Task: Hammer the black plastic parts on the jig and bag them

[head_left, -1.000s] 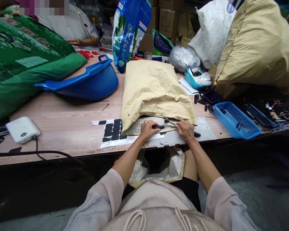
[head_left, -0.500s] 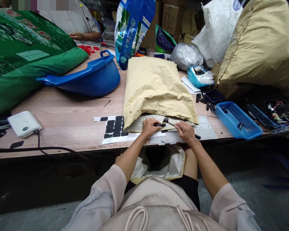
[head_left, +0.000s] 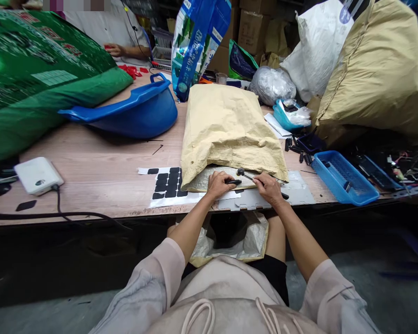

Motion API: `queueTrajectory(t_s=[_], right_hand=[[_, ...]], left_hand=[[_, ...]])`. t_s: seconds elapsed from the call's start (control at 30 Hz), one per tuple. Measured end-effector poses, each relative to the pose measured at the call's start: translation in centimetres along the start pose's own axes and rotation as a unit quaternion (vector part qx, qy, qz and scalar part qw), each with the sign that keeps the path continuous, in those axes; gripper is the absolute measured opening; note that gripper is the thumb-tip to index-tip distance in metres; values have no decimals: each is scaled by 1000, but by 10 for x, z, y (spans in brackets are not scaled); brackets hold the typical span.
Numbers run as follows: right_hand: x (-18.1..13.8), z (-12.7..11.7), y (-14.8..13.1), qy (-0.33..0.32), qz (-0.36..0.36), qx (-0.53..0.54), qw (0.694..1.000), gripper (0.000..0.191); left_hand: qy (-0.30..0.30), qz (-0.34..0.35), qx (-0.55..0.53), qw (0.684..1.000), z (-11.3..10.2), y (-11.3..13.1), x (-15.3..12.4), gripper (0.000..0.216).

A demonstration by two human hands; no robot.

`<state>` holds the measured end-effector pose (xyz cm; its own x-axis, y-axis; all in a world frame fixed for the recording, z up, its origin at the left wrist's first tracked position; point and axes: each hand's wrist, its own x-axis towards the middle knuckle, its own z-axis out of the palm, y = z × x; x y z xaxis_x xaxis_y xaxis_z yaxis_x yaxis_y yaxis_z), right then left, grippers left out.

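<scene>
My left hand (head_left: 218,184) pinches a small black elongated piece (head_left: 234,182) and rests at the open edge of a large tan paper sack (head_left: 230,125) with a silvery lining. In my right hand (head_left: 269,188) is a small hammer (head_left: 248,176) with a thin metal shaft; its black handle end pokes out behind the palm. The dark hammer head hovers just above the black piece, apart from it. Left of my hands lies a white sheet (head_left: 156,202) carrying several black rounded stickers (head_left: 173,181). A grey flat board (head_left: 299,192) lies under the sack's front edge.
A blue scoop-like basin (head_left: 132,118) and a white box with a cable (head_left: 38,175) stand at left. To the right are a blue basket (head_left: 346,178) and several black pieces (head_left: 301,157). An open lined sack (head_left: 230,253) sits between my knees. A co-worker's hand (head_left: 116,50) shows behind.
The hammer head has risen slightly away from the black piece. My left hand keeps its hold. The whole view has shifted a little, and the co-worker's hand has moved.
</scene>
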<state>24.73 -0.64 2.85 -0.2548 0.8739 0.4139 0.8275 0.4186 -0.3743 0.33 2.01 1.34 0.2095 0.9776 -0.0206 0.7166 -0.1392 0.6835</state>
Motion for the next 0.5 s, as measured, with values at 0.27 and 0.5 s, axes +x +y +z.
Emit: queueTrajectory(t_s=[0.27,0.5], right_hand=[[-4,11,32,1,-18,-80,997,15],[-7,19,31,11,11,-79,997,9]], left_hand=[[-17,10,19,1000,-2,-2,-1,22],[-10,23,28,999,-1,-5,-1,20]])
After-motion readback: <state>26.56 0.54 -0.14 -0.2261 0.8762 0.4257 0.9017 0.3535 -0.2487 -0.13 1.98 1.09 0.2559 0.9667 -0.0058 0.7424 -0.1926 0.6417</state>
